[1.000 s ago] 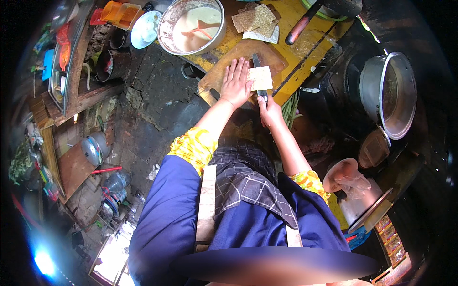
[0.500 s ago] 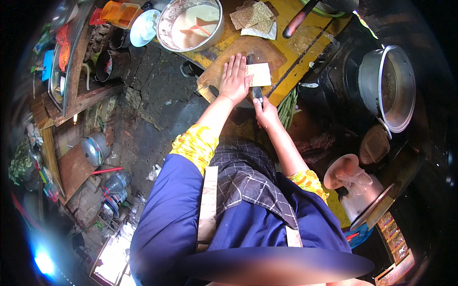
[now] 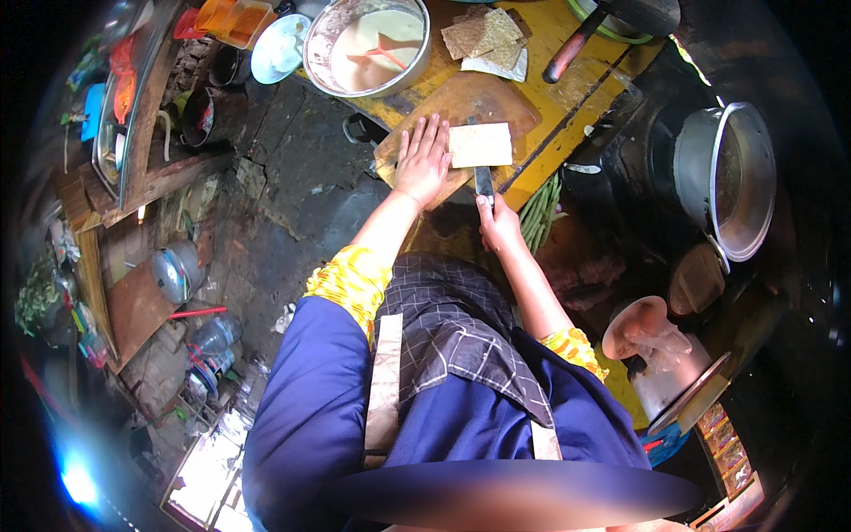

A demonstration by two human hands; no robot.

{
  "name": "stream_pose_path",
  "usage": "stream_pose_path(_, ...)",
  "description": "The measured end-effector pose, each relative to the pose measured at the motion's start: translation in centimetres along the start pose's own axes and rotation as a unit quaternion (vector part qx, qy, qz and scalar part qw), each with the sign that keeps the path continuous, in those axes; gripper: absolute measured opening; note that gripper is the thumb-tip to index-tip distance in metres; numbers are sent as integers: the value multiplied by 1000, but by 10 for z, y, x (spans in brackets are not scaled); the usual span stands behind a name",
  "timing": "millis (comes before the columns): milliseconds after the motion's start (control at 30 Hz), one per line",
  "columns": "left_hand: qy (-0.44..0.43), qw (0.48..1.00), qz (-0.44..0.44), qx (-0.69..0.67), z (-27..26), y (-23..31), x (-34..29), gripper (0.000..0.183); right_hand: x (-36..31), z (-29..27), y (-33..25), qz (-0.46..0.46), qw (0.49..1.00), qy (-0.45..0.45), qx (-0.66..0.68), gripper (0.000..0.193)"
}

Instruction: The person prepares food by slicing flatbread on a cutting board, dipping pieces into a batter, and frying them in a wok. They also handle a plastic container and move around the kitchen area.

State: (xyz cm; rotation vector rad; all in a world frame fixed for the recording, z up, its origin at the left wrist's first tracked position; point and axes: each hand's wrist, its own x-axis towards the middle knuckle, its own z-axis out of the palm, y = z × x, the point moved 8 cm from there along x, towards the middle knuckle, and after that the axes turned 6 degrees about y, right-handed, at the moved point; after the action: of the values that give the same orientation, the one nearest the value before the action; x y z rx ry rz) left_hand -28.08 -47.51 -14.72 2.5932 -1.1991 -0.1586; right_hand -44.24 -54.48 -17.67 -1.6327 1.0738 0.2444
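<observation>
A pale rectangular slab, which looks like tempeh [image 3: 483, 144], lies over the blade of a knife [image 3: 483, 183] on a worn wooden cutting board [image 3: 496, 99]. The blade shows beyond both long sides of the slab. My right hand [image 3: 501, 225] is closed around the knife's handle at the board's near edge. Flat on the board, my left hand [image 3: 424, 161] has its fingers stretched out, with the thumb side close to the slab's left end. Whether it touches the slab I cannot tell.
Beyond the board stand a metal pot of pale batter [image 3: 377, 49] with an orange utensil and a stack of thin brownish slabs [image 3: 483, 37]. A dark-handled pan [image 3: 576, 44] sits at the far right. Green long beans [image 3: 539, 215] lie near my right hand; a large metal basin [image 3: 743, 182] is farther right.
My left hand has slid left off the slab, so more of the slab shows. The knife remains beneath it in my right hand. The whole view has shifted slightly.
</observation>
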Motion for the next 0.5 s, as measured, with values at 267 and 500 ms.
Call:
stream_pose_path(267, 15, 1000, -2, 8, 3, -3, -1, 53, -1, 6, -23, 20, 999, -3, 24, 40)
stream_pose_path(500, 13, 1000, -3, 5, 3, -2, -1, 55, 12, 9, -36, 9, 1000, -4, -9, 41)
